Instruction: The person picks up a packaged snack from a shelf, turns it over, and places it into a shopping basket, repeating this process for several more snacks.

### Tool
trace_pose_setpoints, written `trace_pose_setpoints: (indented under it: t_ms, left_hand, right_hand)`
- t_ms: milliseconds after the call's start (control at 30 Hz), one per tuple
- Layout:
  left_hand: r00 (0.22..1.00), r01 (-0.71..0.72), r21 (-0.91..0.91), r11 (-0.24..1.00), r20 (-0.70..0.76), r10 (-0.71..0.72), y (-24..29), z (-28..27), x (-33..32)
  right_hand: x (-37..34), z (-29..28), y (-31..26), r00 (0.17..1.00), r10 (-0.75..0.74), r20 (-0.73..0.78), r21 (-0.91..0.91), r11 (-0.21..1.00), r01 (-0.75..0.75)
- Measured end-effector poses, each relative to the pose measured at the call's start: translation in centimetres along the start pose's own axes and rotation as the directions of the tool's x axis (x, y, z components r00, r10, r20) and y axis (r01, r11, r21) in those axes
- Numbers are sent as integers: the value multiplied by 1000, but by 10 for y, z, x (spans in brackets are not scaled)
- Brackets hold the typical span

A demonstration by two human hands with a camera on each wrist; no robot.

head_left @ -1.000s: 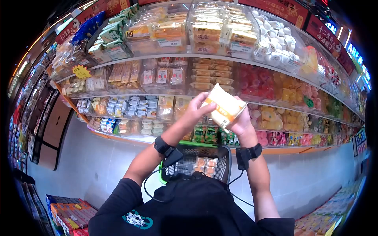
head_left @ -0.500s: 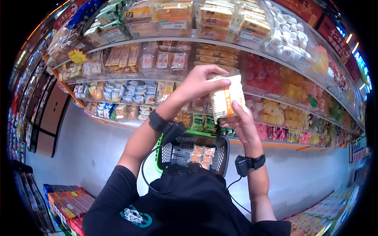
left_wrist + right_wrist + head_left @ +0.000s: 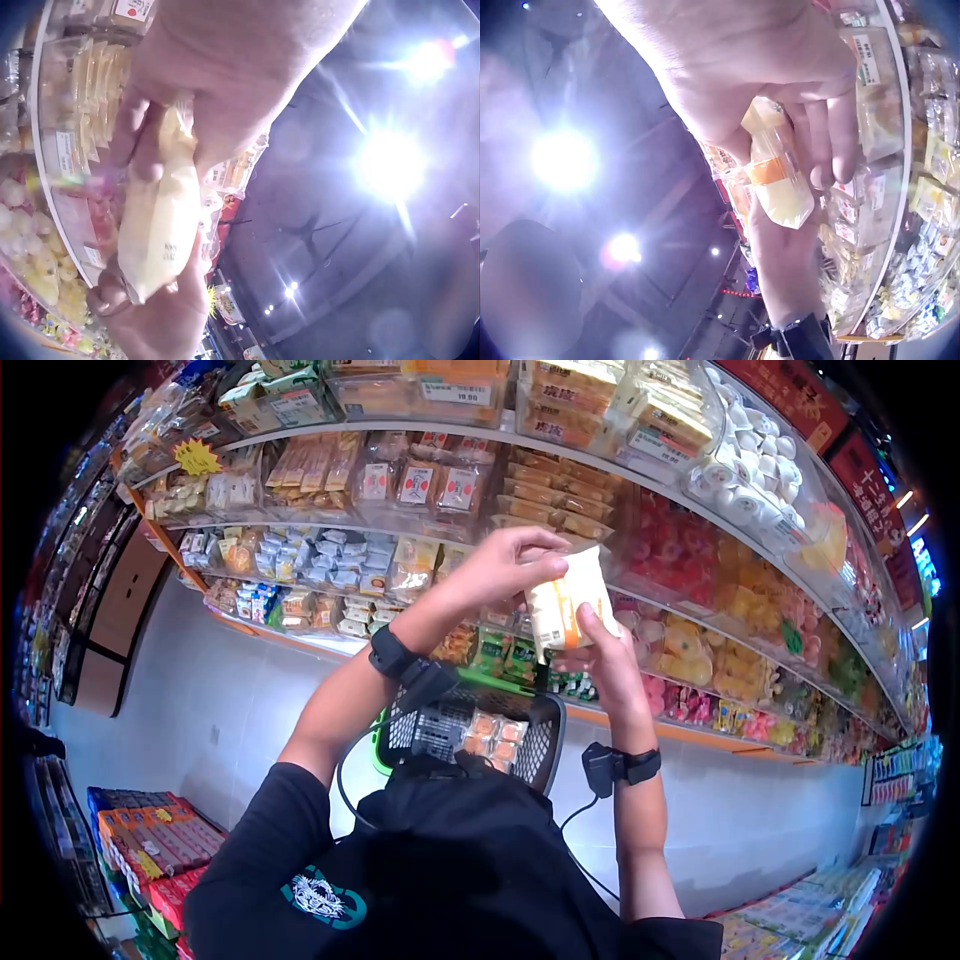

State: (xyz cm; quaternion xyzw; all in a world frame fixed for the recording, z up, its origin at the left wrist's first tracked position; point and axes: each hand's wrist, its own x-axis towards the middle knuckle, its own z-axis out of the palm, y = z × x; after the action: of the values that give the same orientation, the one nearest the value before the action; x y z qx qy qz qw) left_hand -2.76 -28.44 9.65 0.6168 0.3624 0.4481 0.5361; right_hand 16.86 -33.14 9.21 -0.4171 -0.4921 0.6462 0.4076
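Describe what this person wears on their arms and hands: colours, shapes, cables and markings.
Short black sleeves leave the forearms bare. Each wrist wears a black strap with a boxy black camera, a thin black cable trailing from it. The left hand and right hand have no gloves. Near the left sleeve, the black shirt bears a teal and white print.

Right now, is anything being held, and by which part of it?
Yes, a cream-and-orange packet: the left hand pinches its upper end, and the right hand grips its lower part, thumb on the front.
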Motion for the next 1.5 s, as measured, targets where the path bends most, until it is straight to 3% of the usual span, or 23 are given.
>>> trace_pose_setpoints:
  t_ms: [33,133,167,200,267,300,400,533,600,767,800,867,900,1000,1033,1067,1133,1167,1233,1333,1367,1467,1500]
  left_hand:
    - [1000,-12,-7,1000,28,12,1,0,-3]
    - [925,298,-61,953,267,-272,2,-4,-18]
    - [945,157,34,987,286,-160,-12,-3,-18]
    - [922,254,-39,966,312,-229,6,1,-20]
    - [947,239,-216,947,266,-179,-11,19,-27]
    - [951,220,-294,930,277,-138,-19,23,-29]
    - [881,432,-602,671,440,-172,-20,21,-36]
    - [865,349,-249,904,456,-208,-19,32,-48]
    - [874,355,-271,895,437,-215,-20,35,-51]
    - [901,394,-387,834,340,-268,-18,36,-56]
    - [891,435,-575,693,388,-237,-28,35,-57]
    - [886,464,-833,301,441,-145,-56,29,-61]
    - [880,440,-871,219,370,-298,-48,31,-62]
    - [840,536,-829,161,542,-6,-58,27,-58]
    - [842,539,-815,214,531,-99,-56,28,-61]
    - [840,539,-831,134,518,-162,-53,34,-63]
    - [813,575,-799,176,582,-14,-69,37,-60]
    - [812,582,-774,250,568,-131,-75,38,-57]
    - [790,610,-699,372,498,-359,-83,40,-54]
    - [866,486,-728,484,327,-378,-85,43,-56]
    - [870,457,-805,378,316,-379,-81,44,-56]
    - [844,529,-759,379,422,-333,-76,38,-56]
    - [834,548,-662,511,386,-395,-77,37,-61]
  right_hand:
    - [2,-4,-5,1000,-2,-18,-59,998,1]
    - [13,-18,-24,993,-119,-26,-222,969,110]
    - [18,-23,-34,998,-66,-16,-263,963,60]
    - [21,-23,-25,983,-169,-72,-219,964,149]
    - [36,-26,-49,982,-189,-14,-384,908,169]
    - [37,-22,-53,984,-178,3,-339,926,168]
    - [40,-25,-69,981,-84,174,-473,867,158]
    - [44,-26,-72,948,28,316,-616,766,183]
    - [45,-23,-70,925,22,378,-612,756,232]
    - [45,-27,-59,970,-90,225,-576,790,207]
    - [47,-28,-55,976,-126,178,-553,807,205]
    - [47,-39,-41,987,30,161,-235,972,9]
    - [44,-36,-35,982,-44,184,-202,976,82]
    - [32,-24,-25,938,-238,250,-35,966,255]
    - [29,-19,-23,917,-299,264,32,953,301]
    - [26,-18,-22,928,-266,261,-39,957,286]
    - [23,-16,-23,947,-204,250,-177,952,251]
    - [31,-18,-10,938,-265,224,-218,924,313]
    - [31,-20,-5,964,-231,129,-323,910,261]
    - [34,-27,18,985,-169,16,-388,907,162]
    - [37,-32,31,986,-169,3,-402,902,155]
    - [34,-42,50,995,-102,3,-506,858,90]
    - [31,-40,49,997,-81,14,-532,844,76]
